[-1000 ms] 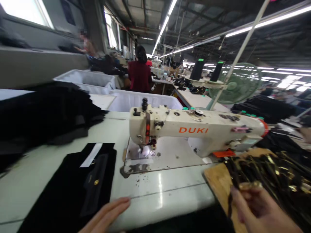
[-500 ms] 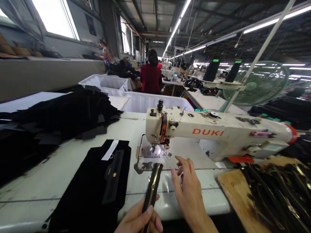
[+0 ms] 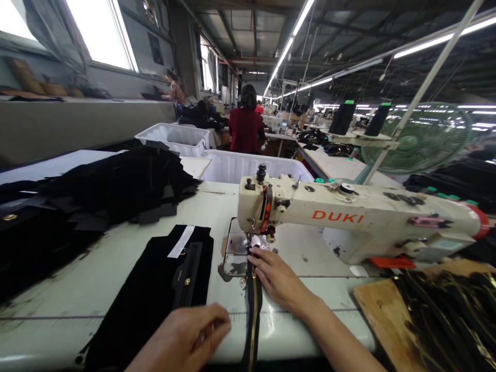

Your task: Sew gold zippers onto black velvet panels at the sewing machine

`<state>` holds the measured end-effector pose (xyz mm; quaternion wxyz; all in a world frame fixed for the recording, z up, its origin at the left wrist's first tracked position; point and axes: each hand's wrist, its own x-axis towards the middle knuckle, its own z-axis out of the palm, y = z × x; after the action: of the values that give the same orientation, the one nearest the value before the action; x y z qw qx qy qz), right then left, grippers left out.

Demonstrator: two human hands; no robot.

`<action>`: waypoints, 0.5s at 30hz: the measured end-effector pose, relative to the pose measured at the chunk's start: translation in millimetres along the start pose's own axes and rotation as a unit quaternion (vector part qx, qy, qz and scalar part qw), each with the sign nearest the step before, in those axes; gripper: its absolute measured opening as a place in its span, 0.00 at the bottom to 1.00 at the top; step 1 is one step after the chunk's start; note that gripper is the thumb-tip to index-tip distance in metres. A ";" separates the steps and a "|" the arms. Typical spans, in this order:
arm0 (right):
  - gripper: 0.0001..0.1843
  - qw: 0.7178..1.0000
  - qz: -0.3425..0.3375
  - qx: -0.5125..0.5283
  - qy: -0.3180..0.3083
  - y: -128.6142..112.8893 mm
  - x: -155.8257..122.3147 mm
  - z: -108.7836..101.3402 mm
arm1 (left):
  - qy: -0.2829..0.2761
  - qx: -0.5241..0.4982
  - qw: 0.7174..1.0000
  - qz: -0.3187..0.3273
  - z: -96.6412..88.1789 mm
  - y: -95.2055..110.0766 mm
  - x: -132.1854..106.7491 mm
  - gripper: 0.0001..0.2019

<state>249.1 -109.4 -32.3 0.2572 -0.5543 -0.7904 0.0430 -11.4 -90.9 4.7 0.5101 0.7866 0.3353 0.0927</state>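
Note:
A black zipper [image 3: 253, 315] with gold teeth runs lengthwise from the sewing machine's needle area over the table's front edge. My right hand [image 3: 277, 274] lies on its far end beside the presser foot, fingers close together and holding the tape down; the thumb is hidden. My left hand [image 3: 189, 336], a little blurred, hovers left of the zipper, apart from it. Its fingers curl loosely, with a gap between thumb and forefinger and nothing visible in them. To the left lies a black fabric panel [image 3: 155, 289] bearing a white strip [image 3: 181, 242] and a dark patch with a gold stud.
The sewing machine [image 3: 349, 206] spans the right side. A heap of black cut pieces [image 3: 116, 181] covers the left. More zippers [image 3: 445, 305] lie on a wooden board [image 3: 382, 310] at right. White bins [image 3: 251, 166] stand behind; a person in dark red [image 3: 247, 126] sits beyond.
The zipper has moved forward, its far end now at the needle. My left hand has let go and shifted left; my right hand has come down onto the zipper.

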 end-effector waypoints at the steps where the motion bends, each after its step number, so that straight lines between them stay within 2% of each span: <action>1: 0.21 1.000 0.002 0.002 0.004 0.0 0.6 0.4 | 0.047 0.072 0.996 0.030 -8.2 0.0 7.3 0.12; 3: 0.22 1.000 0.012 0.003 0.013 -1.2 1.1 2.3 | 0.120 0.142 0.979 0.082 -14.7 -1.7 25.1 0.09; 4: 0.22 1.000 0.018 0.003 0.018 -2.0 1.0 3.7 | 0.135 0.155 0.973 0.101 -13.4 -3.3 34.2 0.08; 7: 0.23 0.999 0.033 0.010 0.028 -3.9 -0.4 7.2 | 0.143 0.161 0.968 0.126 0.2 -8.4 57.0 0.08; 11: 0.22 0.997 0.053 0.033 0.033 -4.8 -0.2 7.3 | 0.142 0.168 0.968 0.123 14.2 -9.2 74.0 0.13; 15: 0.18 0.984 0.150 0.046 0.079 1.1 13.2 6.6 | 0.144 0.172 0.967 0.116 16.5 -5.5 81.7 0.13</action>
<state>243.7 -95.7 -33.6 0.3349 -0.6560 -0.6724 0.0735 56.3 -50.8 -23.7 0.2990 0.8744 0.3225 0.2049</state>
